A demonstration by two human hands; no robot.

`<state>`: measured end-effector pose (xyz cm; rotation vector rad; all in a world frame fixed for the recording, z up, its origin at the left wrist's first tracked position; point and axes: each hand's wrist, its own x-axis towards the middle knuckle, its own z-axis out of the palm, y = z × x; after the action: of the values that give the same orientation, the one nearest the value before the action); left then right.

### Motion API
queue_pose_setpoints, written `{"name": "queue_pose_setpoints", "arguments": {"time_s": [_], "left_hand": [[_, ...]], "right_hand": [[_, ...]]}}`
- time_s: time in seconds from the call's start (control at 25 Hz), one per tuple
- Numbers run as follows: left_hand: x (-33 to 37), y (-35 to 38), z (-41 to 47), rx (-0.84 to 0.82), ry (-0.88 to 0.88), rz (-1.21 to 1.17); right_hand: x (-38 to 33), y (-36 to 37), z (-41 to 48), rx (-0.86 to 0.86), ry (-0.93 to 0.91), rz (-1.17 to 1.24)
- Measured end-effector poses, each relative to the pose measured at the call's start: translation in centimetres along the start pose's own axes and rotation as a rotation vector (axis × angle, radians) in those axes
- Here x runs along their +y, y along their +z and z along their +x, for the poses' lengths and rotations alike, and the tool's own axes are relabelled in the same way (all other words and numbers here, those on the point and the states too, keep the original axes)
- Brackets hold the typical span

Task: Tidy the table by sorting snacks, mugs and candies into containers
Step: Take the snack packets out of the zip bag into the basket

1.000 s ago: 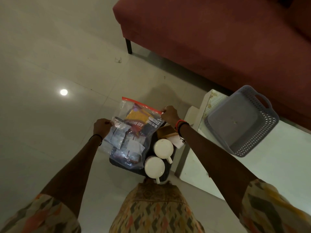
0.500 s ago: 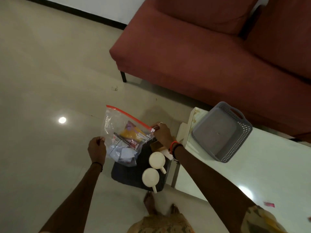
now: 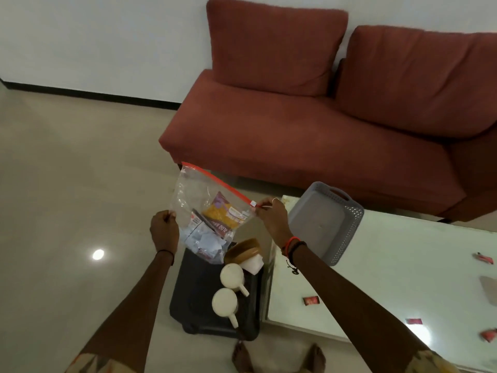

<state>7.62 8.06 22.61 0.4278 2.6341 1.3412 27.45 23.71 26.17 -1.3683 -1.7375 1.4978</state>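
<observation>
A clear zip bag (image 3: pixel 199 200) with a red seal strip holds several snack packets and hangs above a dark tray (image 3: pixel 193 300) on the floor. My left hand (image 3: pixel 164 227) pinches the bag's left edge. At the seal's right end, my right hand (image 3: pixel 272 215) grips the corner by the white slider. Two cream mugs (image 3: pixel 231 275) (image 3: pixel 224 302) stand on the tray, beside a wooden lid (image 3: pixel 243 251) on a white container. An empty grey basket (image 3: pixel 325 222) sits on the white table (image 3: pixel 376 281). Several red candies (image 3: pixel 310 300) lie scattered on the table.
A red sofa (image 3: pixel 309 125) stands behind the table and close to the bag. The tray sits on the tiled floor against the table's left end. My bare feet (image 3: pixel 242 358) are just below the tray.
The camera has tilted up and the view has widened. Both hands have lifted the bag higher off the tray, and the contents have slid down toward its lower corner.
</observation>
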Motion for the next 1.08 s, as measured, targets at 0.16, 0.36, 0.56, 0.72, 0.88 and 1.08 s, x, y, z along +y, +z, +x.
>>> {"name": "queue_pose_setpoints", "arguments": {"time_s": [0.16,0.36,0.56,0.72,0.88,1.08], "left_hand": [[5.7,3.0,-3.0,-0.031,0.111,-0.027],[11.1,7.9,-7.9,-0.102,0.175,-0.021],[14.2,12.3,-13.7,-0.233,0.203,-0.030],[16.9,15.3,-18.7,-0.328,0.169,-0.082],[22.4,17.5,-22.9,-0.317,0.531,-0.137],[28.8,21.5,-29.2,-0.626,0.939,-0.015]], "right_hand": [[0.0,-7.3,-0.3,0.064,-0.062,0.000],[0.3,-16.7,-0.4,0.082,-0.087,0.125],[0.7,-24.8,-0.7,0.089,-0.187,0.155],[2.1,-30.1,-1.1,0.091,-0.204,0.114],[3.8,-33.4,-2.3,0.051,-0.329,-0.156],[5.1,-37.5,-2.9,0.051,-0.480,-0.384]]}}
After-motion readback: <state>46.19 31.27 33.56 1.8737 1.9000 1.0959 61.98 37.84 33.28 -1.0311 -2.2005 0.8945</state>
